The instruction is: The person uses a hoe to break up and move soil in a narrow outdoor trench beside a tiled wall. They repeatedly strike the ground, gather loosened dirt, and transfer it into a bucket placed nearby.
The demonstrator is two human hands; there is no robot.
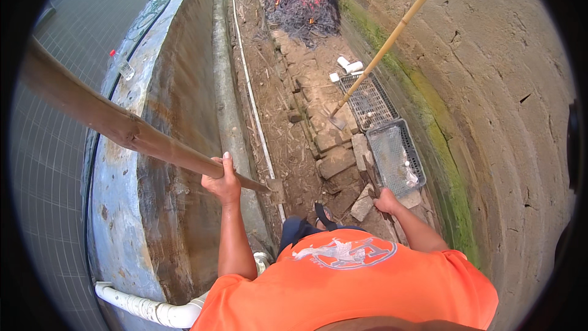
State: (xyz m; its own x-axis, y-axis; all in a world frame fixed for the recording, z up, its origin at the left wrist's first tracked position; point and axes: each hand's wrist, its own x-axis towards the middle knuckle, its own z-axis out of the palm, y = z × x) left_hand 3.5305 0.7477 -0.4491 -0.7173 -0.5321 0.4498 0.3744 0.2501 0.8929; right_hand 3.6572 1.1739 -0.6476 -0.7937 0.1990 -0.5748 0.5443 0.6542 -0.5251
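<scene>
My left hand (223,181) is closed around a thick wooden handle (133,135), which slants from the upper left down to the ground. At its lower end a flat, dirt-coloured tool head (275,191), apparently a hoe blade, rests near a thin white pipe (250,87). On the other side, my right hand (387,202) grips a bundle of dark, thin sticks (373,181). These hang beside a black plastic crate (397,156) with pale debris inside. Below the right hand's wrist, loose bricks (363,204) lie on the dirt.
A smoking, burning heap (303,9) lies at the far end. A bamboo-handled hoe (390,39) leans by a second crate (370,101) and white pipe fittings (351,66). An earthen wall (487,78) bounds the right; a concrete wall (117,184) with a plastic bottle (123,66) bounds the left.
</scene>
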